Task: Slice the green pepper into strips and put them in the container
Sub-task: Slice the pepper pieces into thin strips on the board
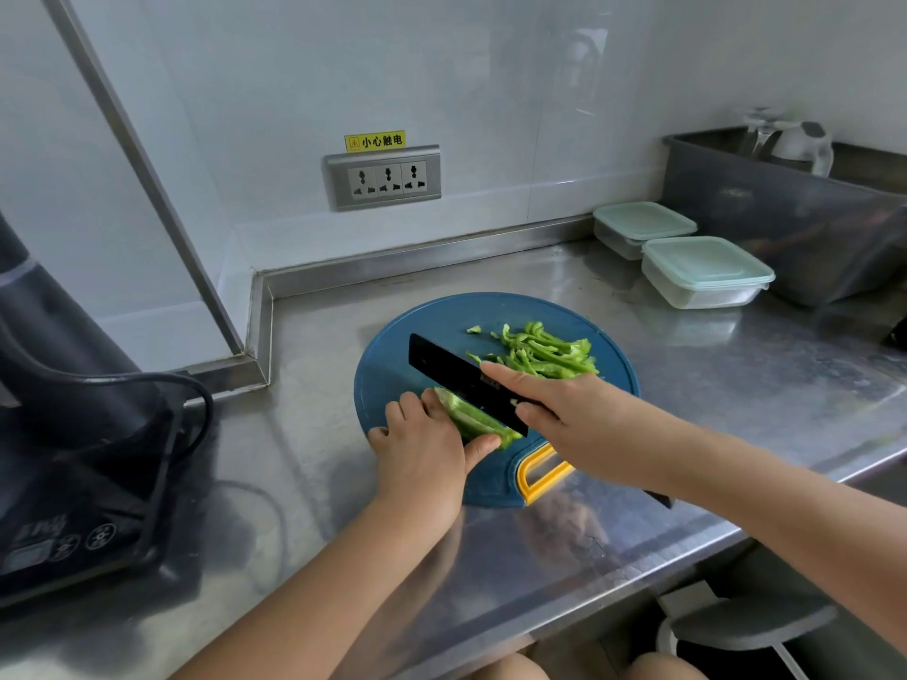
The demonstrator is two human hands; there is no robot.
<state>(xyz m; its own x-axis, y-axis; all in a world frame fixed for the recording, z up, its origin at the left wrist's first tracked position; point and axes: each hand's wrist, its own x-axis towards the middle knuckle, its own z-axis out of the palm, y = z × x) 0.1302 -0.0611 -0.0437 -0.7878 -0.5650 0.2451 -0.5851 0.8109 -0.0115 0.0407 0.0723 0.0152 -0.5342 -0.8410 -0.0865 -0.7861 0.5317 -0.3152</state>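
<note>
On the blue board (392,365), left hand (422,449) grips the green pepper (471,417); right hand (564,409) grips the knife (451,368)

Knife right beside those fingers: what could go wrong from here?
1. The left hand holds the pepper piece with its thumb close to the edge of the knife; a slip could nick it.
2. The right hand has its forefinger along the blade, so its grip may be less firm.
3. The near container and far container are lidded; opening one knife in hand could be awkward.
</note>
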